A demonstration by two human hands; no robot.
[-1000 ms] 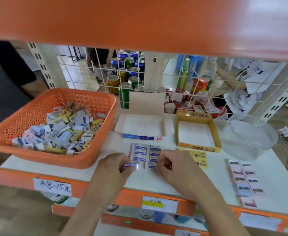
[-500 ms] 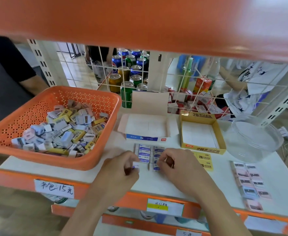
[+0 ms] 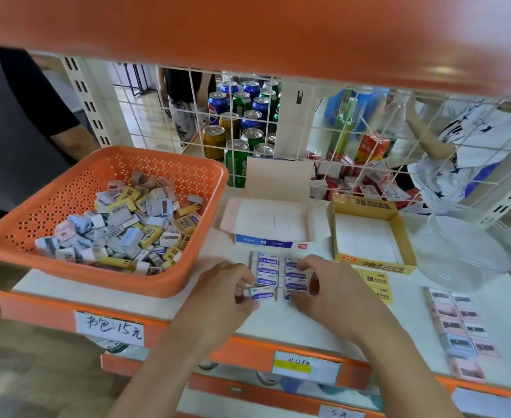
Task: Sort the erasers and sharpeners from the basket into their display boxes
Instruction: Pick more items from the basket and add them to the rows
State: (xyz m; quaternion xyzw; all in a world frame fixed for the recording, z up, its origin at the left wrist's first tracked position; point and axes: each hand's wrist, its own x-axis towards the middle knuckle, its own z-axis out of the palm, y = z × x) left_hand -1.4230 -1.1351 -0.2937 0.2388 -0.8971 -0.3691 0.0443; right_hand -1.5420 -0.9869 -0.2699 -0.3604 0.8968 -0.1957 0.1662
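Observation:
An orange basket [image 3: 67,188] at the left holds a heap of small erasers [image 3: 127,224] in white, yellow and pink wrappers. In front of the open white-and-blue display box [image 3: 273,224], blue-and-white erasers [image 3: 267,267] lie in two neat columns on the white shelf. My left hand [image 3: 224,292] pinches one blue-and-white eraser [image 3: 263,293] at the near end of the left column. My right hand [image 3: 331,286] curls its fingers around the right column's erasers [image 3: 293,274]. A yellow display box [image 3: 368,236] stands to the right with nothing in it.
A clear plastic tub [image 3: 471,251] sits at the far right. Pink and blue erasers [image 3: 459,327] lie in rows on the shelf's right side, and yellow erasers [image 3: 376,285] lie beside my right hand. A wire grid [image 3: 278,125] backs the shelf; an orange shelf [image 3: 248,31] overhangs.
My left hand has brought its eraser forward to the near end of the left column. My right hand has stayed at the right column.

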